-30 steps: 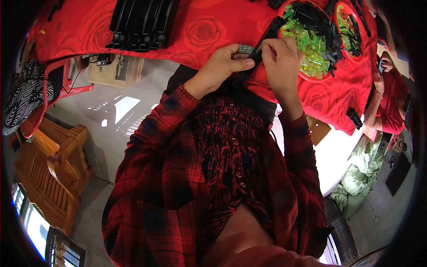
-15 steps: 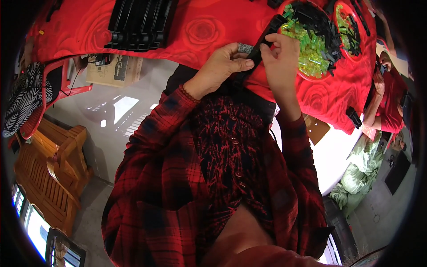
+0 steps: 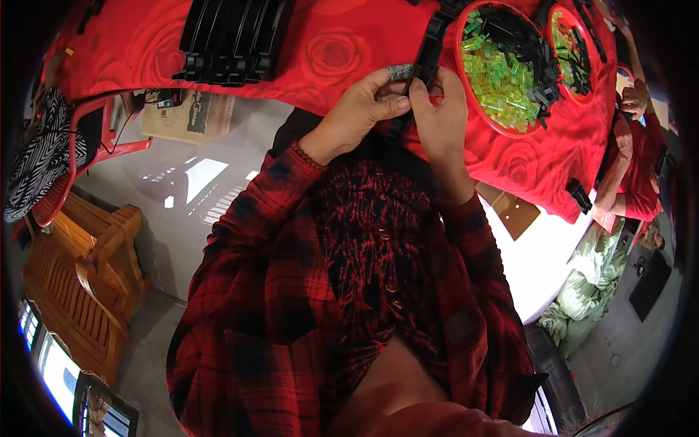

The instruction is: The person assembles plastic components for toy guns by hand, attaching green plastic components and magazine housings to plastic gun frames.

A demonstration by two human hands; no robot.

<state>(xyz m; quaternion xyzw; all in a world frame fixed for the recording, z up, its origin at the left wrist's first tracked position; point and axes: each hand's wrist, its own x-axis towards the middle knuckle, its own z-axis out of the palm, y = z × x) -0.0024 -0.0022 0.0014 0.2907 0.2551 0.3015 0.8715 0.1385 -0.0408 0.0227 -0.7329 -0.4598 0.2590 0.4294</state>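
A long black plastic strip [image 3: 428, 49] stands nearly upright in the picture, its lower end close to my body. My left hand [image 3: 362, 109] is closed around it from the left, thumb pointing at the strip; a grey wrap [image 3: 400, 71] shows at one of its fingers. From the other side my right hand [image 3: 443, 120] closes on the strip, thumb pressed to its face and fingers curled. Whether a small piece sits under that thumb is hidden. Right of this hand is a red-rimmed round basket [image 3: 460, 65] holding yellow-green translucent pieces [image 3: 502, 91] and small black pieces [image 3: 513, 33].
A stack of black strips [image 3: 231, 40] lies on the red rose-patterned tablecloth [image 3: 335, 54]. Another basket [image 3: 570, 51] of similar pieces stands farther right. A person in red [image 3: 641, 182] works at the right edge. A red chair [image 3: 91, 138] and cardboard box [image 3: 186, 116] are at left.
My right hand has come left and down from beside the basket onto the strip. The strip has tipped more upright. My left hand keeps its hold.
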